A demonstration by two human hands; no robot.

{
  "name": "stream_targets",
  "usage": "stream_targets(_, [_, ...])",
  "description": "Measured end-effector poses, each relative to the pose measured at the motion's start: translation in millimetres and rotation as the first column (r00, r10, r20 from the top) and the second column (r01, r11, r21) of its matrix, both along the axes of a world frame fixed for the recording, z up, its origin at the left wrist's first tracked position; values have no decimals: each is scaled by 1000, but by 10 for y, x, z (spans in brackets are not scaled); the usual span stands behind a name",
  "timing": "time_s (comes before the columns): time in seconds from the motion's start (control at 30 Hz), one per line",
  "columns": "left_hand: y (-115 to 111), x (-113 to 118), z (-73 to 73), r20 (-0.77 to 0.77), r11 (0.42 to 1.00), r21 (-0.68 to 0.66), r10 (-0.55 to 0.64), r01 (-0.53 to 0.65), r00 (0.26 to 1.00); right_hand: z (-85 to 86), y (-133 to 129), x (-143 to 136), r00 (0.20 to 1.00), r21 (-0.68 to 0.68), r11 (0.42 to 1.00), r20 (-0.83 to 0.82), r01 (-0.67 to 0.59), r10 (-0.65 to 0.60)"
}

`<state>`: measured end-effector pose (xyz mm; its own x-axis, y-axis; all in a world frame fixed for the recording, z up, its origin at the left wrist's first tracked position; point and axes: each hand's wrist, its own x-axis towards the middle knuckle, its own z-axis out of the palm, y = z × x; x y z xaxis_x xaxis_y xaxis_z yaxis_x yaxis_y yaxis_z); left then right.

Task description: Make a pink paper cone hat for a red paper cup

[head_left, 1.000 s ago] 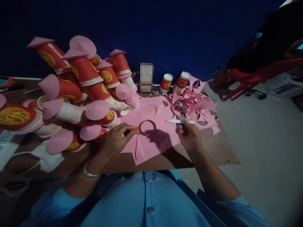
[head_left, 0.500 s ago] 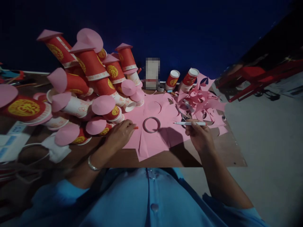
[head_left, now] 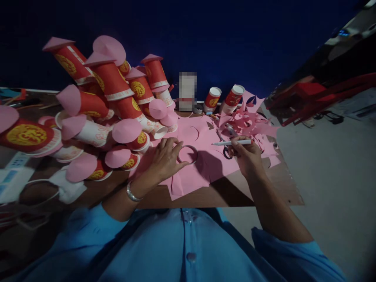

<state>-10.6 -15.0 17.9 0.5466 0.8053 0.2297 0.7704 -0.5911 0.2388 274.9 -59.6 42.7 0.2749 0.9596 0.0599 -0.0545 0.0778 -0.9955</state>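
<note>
My left hand (head_left: 169,158) is at the left side of a thin grey ring (head_left: 196,154) lying on pink paper (head_left: 219,168). Its thumb and fingers are spread along the ring's edge and seem to touch it. The red pen cap seen there earlier is out of sight. My right hand (head_left: 248,154) grips a white marker pen (head_left: 227,143) between thumb and fingers, tip pointing left, above the paper. Black-handled scissors (head_left: 227,152) lie beneath that hand, partly hidden. Behind the ring, a curved line marks the paper.
Red and white paper cups (head_left: 110,80) with pink paper cones are piled on the left. Two more cup stacks (head_left: 213,100) stand at the back, near pink paper scraps (head_left: 249,123). A white mask (head_left: 72,188) lies front left. Red stools (head_left: 315,96) stand to the right.
My left hand has moved right to the ring and spread its fingers; the red cap no longer shows. My right hand has shifted slightly up and left with the marker pen.
</note>
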Motion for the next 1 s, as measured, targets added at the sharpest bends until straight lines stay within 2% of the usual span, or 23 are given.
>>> stream_targets(0.2, [20, 42, -4, -28, 999, -20, -40, 39, 999, 6, 210, -91, 991, -58, 993, 77, -104, 108])
stream_targets(0.37, [50, 69, -14, -83, 999, -49, -26, 22, 996, -82, 436, -180, 976, -53, 981, 112, -184, 189])
stream_targets(0.57, [101, 65, -18, -106, 997, -60, -63, 57, 992, -138, 606, -239, 953, -66, 964, 148, -257, 264])
stream_targets(0.73, [114, 103, 48, -160, 992, -116, -68, 50, 985, -139, 739, -330, 922, -105, 946, 213, -308, 324])
stream_targets(1.0, [119, 164, 144, -255, 981, -194, -36, -14, 966, -284, 1016, -490, 857, -214, 913, 324, -346, 401])
